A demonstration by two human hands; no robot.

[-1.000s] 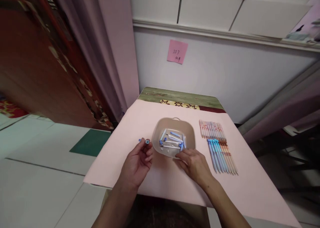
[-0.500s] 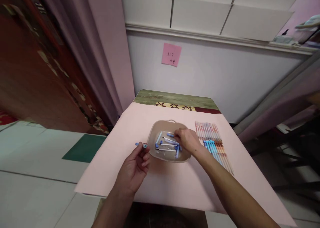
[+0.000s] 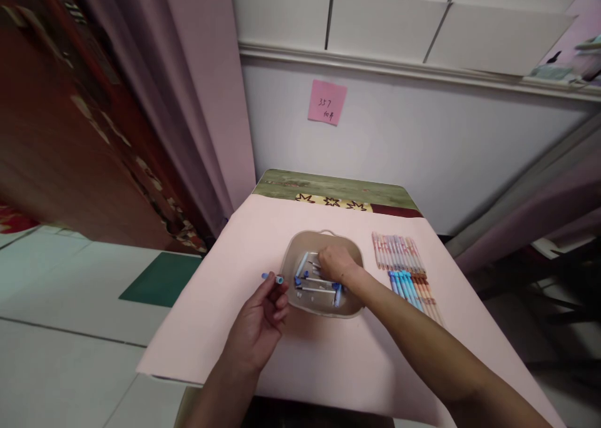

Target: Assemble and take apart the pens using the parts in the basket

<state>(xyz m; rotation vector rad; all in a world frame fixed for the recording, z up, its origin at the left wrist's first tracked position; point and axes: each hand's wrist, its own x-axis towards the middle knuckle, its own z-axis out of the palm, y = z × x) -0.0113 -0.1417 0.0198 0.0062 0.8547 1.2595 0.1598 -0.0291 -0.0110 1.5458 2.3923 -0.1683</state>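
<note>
My left hand (image 3: 260, 318) is closed in a pinch on a small blue pen cap (image 3: 272, 278), its open end facing right, just left of a beige plastic basin (image 3: 291, 259). Reaching down into the basin, my right hand (image 3: 337, 264) has its fingers curled together; their tips and whatever they grip are hidden. Around it in the basin lie loose pen parts: a pale blue pen barrel (image 3: 302, 264), thin white refills (image 3: 317, 290), dark blue small pieces (image 3: 297, 281) and another blue barrel (image 3: 338, 295).
Right of the basin, a row of pale patterned pens (image 3: 399, 253) lies above bright blue pens (image 3: 404, 288) and brown-topped pens (image 3: 427, 296). A pink cloth (image 3: 225, 290) covers the table. Behind stands a white wall with a pink note (image 3: 327, 102).
My right hand has shifted left and deeper into the basin, now covering some of the parts. My left hand still holds the pen cap. The view has shifted slightly.
</note>
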